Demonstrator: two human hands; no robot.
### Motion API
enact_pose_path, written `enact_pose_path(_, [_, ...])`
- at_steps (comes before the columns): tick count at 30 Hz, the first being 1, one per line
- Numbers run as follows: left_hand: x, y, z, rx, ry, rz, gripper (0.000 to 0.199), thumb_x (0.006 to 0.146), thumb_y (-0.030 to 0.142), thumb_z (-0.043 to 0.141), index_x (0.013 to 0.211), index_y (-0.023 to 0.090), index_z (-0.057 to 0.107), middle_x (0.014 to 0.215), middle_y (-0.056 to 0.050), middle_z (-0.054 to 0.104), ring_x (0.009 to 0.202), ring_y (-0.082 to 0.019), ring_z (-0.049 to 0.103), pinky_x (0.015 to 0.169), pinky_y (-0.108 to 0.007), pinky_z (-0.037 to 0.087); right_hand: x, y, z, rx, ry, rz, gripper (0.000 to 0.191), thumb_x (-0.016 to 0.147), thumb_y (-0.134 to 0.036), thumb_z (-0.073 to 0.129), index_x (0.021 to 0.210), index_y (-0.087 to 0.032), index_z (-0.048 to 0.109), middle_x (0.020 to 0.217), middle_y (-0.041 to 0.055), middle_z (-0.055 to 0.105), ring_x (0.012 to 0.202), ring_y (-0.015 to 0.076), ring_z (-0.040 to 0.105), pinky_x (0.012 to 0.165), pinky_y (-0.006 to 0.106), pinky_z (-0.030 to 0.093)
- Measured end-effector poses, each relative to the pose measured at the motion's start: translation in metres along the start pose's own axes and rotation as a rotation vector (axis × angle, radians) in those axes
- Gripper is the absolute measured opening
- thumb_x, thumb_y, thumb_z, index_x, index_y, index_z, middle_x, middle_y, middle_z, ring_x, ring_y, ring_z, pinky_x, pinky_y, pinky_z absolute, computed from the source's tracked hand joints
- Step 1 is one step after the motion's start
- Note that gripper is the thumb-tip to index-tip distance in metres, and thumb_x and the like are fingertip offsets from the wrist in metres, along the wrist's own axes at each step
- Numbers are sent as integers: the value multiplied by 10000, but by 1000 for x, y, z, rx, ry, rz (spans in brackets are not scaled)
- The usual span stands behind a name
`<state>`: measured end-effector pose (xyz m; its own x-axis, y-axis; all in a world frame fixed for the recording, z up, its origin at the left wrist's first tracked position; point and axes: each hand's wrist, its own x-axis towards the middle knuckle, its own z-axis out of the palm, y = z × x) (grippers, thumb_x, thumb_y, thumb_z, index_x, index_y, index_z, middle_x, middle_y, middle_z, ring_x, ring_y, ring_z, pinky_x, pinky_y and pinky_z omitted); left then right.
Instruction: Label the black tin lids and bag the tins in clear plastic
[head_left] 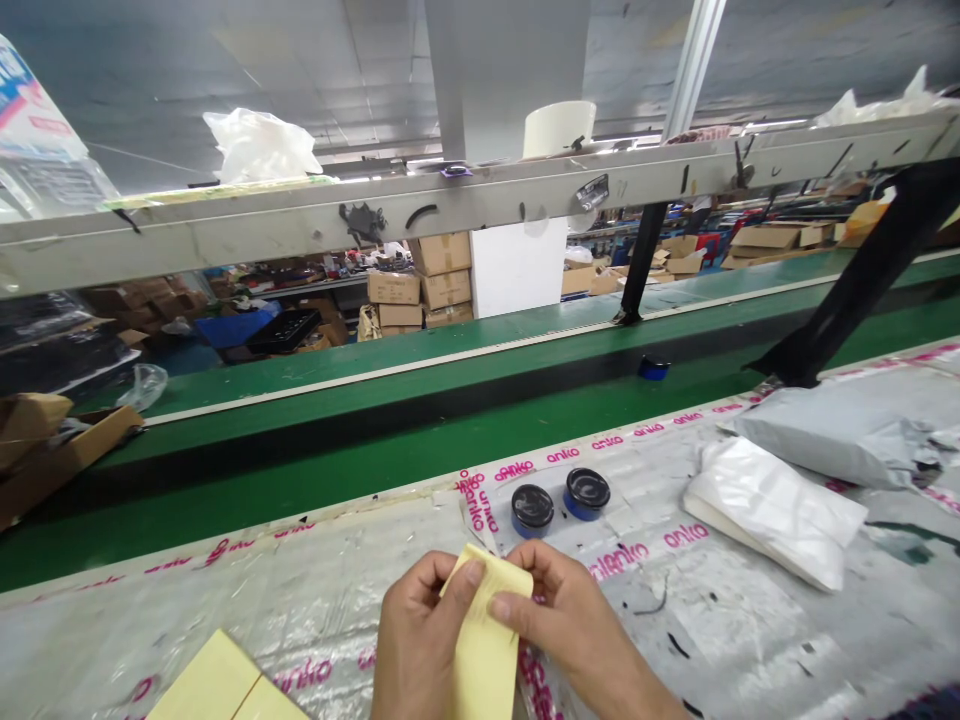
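My left hand (416,635) and my right hand (562,620) pinch a pale yellow paper slip (484,640) between thumbs and fingers, its lower end hanging down between them. More yellow paper sheets (217,685) lie at the bottom left, near my left hand. Just beyond my hands stand two blue jars with black lids (532,510) (587,493), close together on the plastic-covered bench (660,620). Pink "anko" tape (600,445) runs along the bench edge.
A white plastic packet (772,510) and a grey mailer bag (832,435) lie to the right. A green conveyor belt (375,450) runs behind the bench, carrying a blue jar (654,368). Black posts (855,280) and a metal rail (375,200) stand beyond, with cardboard boxes (442,280) farther back.
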<state>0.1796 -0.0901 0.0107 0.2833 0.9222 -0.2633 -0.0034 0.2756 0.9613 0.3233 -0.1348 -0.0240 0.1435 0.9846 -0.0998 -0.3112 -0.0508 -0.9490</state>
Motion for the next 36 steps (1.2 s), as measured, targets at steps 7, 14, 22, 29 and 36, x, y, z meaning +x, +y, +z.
enact_pose_path(7, [2, -2, 1, 86, 54, 82, 560, 691, 665, 765, 608, 176, 505, 537, 31, 513, 500, -88, 436, 479, -181, 373, -2, 6, 1, -105, 3, -45, 525, 877, -639, 644, 681, -163, 539, 615, -15, 474, 584, 120, 440, 534, 229, 333])
enact_pose_path(14, [0, 2, -2, 98, -59, 44, 475, 734, 612, 757, 740, 147, 663, 647, -37, 644, 576, -136, 545, 522, -203, 416, -1, 9, -3, -125, 52, -79, 451, 871, -608, 663, 812, -161, 636, 739, 26, 597, 682, 164, 544, 602, 247, 436])
enact_pose_path(22, [0, -1, 0, 58, -115, 27, 486, 692, 618, 794, 766, 154, 671, 664, -28, 662, 582, -135, 559, 544, -205, 437, -1, -9, -6, 1, 53, -10, 429, 725, -529, 828, 887, -159, 682, 774, 32, 652, 698, 170, 581, 631, 250, 464])
enact_pose_path(29, [0, 7, 5, 34, -65, 75, 405, 730, 530, 799, 855, 150, 737, 740, -55, 716, 680, -182, 646, 594, -217, 482, -9, -11, -3, -115, 3, -54, 424, 871, -569, 682, 834, -147, 683, 715, 16, 590, 656, 147, 514, 585, 237, 393])
enact_pose_path(36, [-2, -1, 2, 141, -76, 73, 452, 757, 599, 752, 727, 158, 659, 649, -19, 650, 597, -127, 540, 555, -193, 426, -8, -8, 0, -126, 49, -31, 416, 810, -550, 742, 771, -161, 600, 688, -11, 544, 652, 137, 475, 580, 226, 367])
